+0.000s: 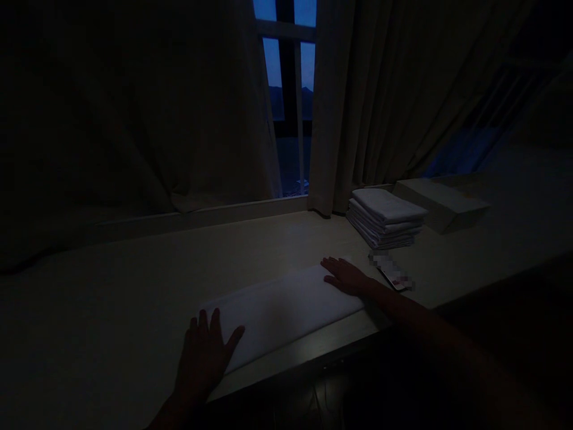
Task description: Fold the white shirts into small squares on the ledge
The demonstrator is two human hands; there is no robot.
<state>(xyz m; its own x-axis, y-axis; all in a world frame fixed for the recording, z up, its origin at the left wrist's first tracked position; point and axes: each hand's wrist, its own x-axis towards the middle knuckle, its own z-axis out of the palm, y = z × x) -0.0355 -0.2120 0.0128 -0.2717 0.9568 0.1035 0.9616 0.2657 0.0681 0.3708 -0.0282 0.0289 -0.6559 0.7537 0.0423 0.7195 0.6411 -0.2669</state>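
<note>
A white cloth (282, 316), folded into a long flat strip, lies across the pale counter near its front edge. My left hand (206, 352) rests with fingers spread on the cloth's left end. At the other end, my right hand (344, 278) lies flat on the cloth, palm down, fingers stretched toward the window side. Neither hand grips anything. Dim light hides the fine detail of the cloth, so I cannot tell what kind of linen it is.
Right of the cloth lies a phone (391, 272), partly blurred. Behind it stands a stack of folded white cloths (387, 218), beside a pale box (443, 203). Curtains (340, 107) hang along the back of the counter (134, 280), around a narrow window gap (290, 77).
</note>
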